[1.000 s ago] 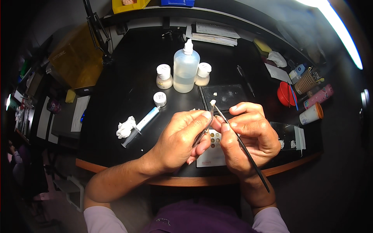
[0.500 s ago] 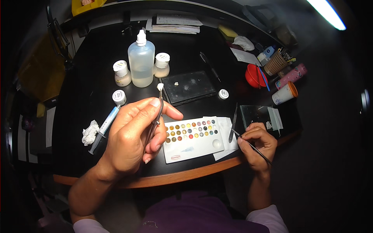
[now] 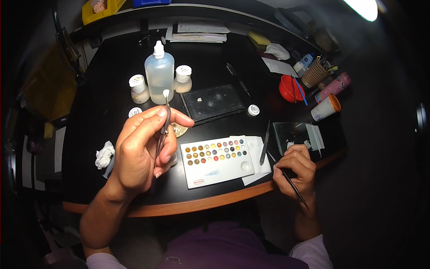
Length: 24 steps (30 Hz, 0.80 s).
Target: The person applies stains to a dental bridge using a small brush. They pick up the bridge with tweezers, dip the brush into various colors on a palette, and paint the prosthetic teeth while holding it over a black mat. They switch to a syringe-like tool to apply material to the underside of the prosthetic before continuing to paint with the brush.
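Note:
My left hand is closed round dark metal forceps, held up above the table. A small white tooth crown sits at their upper tip. Over the table's front edge on the right, my right hand pinches a thin dark brush, its tip pointing up and left. Between the hands lies a white palette with rows of small coloured wells. Right of it, a slim dark metal instrument rests partly on a folded white paper.
A clear squeeze bottle stands behind my left hand between two lidded jars. A black slab carries a small white piece. Further right are a glass plate, a red bowl and a cup. Crumpled tissue lies left.
My left hand has shifted left with the forceps and crown, uncovering a round beige mesh piece. The brush in my right hand has tilted steeper. The whole view has shifted slightly.

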Tool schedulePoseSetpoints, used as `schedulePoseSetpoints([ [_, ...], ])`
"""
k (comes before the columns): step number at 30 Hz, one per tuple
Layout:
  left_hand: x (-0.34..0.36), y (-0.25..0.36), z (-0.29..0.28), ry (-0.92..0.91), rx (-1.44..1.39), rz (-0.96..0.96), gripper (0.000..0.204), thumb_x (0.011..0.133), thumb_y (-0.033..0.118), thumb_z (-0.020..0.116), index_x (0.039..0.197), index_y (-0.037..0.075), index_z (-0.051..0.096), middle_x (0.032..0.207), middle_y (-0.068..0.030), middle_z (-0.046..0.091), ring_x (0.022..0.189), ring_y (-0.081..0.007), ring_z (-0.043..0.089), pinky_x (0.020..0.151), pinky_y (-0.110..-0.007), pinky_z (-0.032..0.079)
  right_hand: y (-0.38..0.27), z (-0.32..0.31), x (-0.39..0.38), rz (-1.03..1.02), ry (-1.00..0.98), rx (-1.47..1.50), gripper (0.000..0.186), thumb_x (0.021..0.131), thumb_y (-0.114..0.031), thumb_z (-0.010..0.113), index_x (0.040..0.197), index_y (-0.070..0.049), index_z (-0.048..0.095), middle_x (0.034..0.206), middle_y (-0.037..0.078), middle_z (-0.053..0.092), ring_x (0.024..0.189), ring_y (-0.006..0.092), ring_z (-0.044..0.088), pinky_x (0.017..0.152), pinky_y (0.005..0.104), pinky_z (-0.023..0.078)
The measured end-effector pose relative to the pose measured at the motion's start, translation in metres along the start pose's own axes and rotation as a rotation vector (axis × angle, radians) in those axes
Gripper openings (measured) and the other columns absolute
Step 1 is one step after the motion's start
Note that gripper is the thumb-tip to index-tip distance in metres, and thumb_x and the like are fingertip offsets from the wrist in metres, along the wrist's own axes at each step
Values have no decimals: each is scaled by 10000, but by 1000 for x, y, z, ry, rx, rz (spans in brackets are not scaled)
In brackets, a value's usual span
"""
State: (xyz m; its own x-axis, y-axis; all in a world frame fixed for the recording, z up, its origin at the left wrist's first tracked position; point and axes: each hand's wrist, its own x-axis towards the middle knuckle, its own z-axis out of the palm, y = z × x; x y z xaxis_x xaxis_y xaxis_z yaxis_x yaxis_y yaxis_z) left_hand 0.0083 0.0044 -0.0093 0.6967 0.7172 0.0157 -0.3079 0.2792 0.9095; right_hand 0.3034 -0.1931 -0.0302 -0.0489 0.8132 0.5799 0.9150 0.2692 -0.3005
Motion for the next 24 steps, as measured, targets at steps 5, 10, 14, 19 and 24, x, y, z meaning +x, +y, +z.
schedulePoseSetpoints([
  [5,0,0,-7,23,-15,31,445,1091,234,337,1134,-101,626,548,-20,483,387,-55,340,363,-206,314,33,-8,9,-147,-1,-290,229,679,65,823,874,-32,752,850,60,683,947,294,627,817,390,553],
  [10,1,0,-2,-4,-9,36,429,1086,225,343,1118,-92,631,543,-18,484,387,-54,347,361,-208,315,83,-30,21,-247,-136,-501,203,713,-2,814,907,-38,766,902,53,715,1054,287,674,823,384,562],
  [14,3,-3,-6,16,24,51,427,1094,233,349,1112,-83,636,543,-16,483,395,-52,351,366,-209,315,94,-28,35,-372,-232,-558,126,808,-61,725,931,-42,747,910,55,715,1098,270,681,818,387,538],
  [19,2,1,-6,28,44,54,429,1099,245,348,1103,-79,630,547,-7,473,396,-49,336,359,-205,302,98,-18,40,-447,-266,-605,133,798,-58,718,927,-29,735,895,75,700,1099,278,680,821,385,521],
  [24,0,1,-4,0,59,46,435,1093,248,355,1119,-84,634,559,-12,491,399,-47,354,375,-206,309,93,-11,33,-437,-259,-643,127,784,-49,715,904,-15,732,873,84,694,1079,275,682,800,376,515],
])
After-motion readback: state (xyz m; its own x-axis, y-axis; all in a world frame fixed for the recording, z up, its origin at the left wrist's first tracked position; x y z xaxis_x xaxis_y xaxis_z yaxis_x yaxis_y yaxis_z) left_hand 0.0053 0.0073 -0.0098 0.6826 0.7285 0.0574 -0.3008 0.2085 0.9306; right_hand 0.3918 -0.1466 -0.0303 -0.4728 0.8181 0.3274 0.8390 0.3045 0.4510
